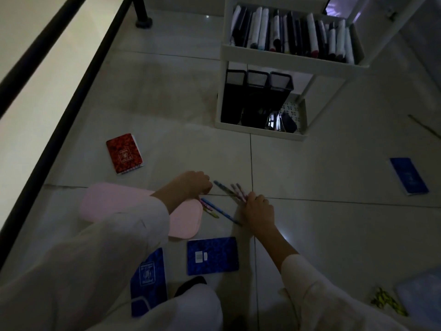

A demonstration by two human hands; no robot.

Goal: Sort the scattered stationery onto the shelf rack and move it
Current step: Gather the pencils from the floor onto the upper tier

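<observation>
Stationery lies scattered on a dim tiled floor. My right hand grips a bunch of pens that fan out up and to the left. My left hand has curled fingers at the ends of more pens lying beside a pink pencil case. A red notebook lies further left. Blue notebooks lie near me, one in the middle, one partly under my sleeve, and another at the right. The white shelf rack stands ahead.
The rack's upper tier holds upright books and markers; its lower tier holds three black mesh holders. A black railing runs along the left. Yellow-black pens and a pale folder lie at the lower right.
</observation>
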